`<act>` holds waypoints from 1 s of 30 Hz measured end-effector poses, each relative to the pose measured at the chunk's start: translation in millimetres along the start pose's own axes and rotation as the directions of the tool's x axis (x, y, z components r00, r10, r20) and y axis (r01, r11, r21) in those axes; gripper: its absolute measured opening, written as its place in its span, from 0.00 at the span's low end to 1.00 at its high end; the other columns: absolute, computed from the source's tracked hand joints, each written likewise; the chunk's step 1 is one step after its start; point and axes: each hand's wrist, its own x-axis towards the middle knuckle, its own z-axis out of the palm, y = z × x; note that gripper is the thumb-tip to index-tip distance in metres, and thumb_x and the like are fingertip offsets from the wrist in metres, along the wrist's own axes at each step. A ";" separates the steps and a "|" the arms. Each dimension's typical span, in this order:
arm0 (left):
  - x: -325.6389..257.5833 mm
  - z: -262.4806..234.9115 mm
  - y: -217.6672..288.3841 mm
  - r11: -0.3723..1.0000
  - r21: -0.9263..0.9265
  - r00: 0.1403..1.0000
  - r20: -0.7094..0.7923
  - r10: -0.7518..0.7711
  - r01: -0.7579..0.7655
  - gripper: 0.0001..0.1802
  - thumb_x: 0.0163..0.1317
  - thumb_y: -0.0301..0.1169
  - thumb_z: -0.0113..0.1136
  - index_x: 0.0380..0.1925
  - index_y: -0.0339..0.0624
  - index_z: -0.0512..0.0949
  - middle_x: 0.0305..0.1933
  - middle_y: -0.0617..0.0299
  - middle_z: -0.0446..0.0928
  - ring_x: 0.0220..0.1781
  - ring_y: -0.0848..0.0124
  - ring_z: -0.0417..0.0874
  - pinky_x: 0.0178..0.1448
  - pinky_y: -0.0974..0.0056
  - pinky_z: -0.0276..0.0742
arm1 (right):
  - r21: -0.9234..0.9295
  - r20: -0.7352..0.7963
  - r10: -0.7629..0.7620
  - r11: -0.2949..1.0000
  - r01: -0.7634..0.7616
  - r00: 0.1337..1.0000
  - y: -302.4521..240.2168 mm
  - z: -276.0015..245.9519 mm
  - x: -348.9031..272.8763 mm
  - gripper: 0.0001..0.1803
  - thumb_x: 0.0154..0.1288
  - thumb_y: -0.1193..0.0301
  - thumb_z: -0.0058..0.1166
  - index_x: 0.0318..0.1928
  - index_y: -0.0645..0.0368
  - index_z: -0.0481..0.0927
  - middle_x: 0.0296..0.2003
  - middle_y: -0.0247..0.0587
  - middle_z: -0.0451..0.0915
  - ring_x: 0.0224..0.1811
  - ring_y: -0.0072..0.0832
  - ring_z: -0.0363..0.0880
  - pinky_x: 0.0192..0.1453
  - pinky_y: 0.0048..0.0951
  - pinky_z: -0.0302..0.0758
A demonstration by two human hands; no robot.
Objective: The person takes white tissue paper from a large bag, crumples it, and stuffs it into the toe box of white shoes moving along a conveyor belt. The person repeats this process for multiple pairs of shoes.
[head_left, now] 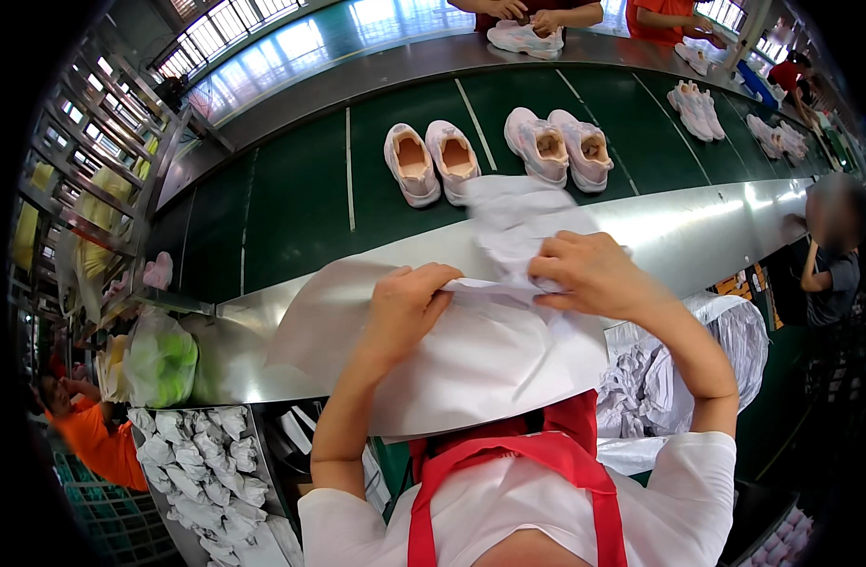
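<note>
- Our left grip (409,307) pinches white paper (490,364); our right grip (594,274) clutches bunched paper (523,222).
- Toward twelve o'clock: shoes (412,163).
- We seem to be crumpling; next calls for firm gathering.

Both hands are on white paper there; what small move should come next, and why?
Probably the left hand should draw the broad white sheet toward the right hand and bunch it: the crumpled paper at the right hand is well creased, while the sheet below the left hand spreads mostly smooth.
</note>
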 end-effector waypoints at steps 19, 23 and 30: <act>2.8 -16.0 3.9 0.996 0.004 0.996 -0.007 -0.085 0.085 0.12 0.48 0.23 0.61 0.36 0.43 0.78 0.33 0.57 0.78 0.30 0.58 0.76 0.35 0.60 0.71 | 0.453 0.220 0.072 0.876 -0.167 0.973 -10.0 -33.5 15.0 0.24 0.60 0.58 0.55 0.55 0.50 0.73 0.30 0.50 0.79 0.31 0.45 0.78 0.37 0.39 0.72; 6.7 -14.1 14.8 0.988 -0.101 0.959 -0.243 -0.142 0.121 0.17 0.46 0.27 0.65 0.40 0.42 0.78 0.41 0.53 0.75 0.33 0.57 0.77 0.36 0.60 0.73 | 0.317 0.127 0.227 0.913 -0.256 0.966 -10.8 -25.5 14.8 0.23 0.52 0.70 0.59 0.50 0.52 0.72 0.31 0.49 0.79 0.33 0.45 0.79 0.37 0.39 0.73; -19.7 -49.4 29.0 0.975 0.086 0.972 -0.100 0.212 -0.204 0.16 0.42 0.34 0.72 0.23 0.38 0.73 0.30 0.57 0.70 0.26 0.61 0.73 0.28 0.63 0.72 | 0.501 -0.062 0.335 0.825 -0.261 0.940 24.2 -26.5 32.1 0.18 0.53 0.72 0.56 0.47 0.58 0.73 0.35 0.49 0.81 0.39 0.42 0.79 0.44 0.35 0.73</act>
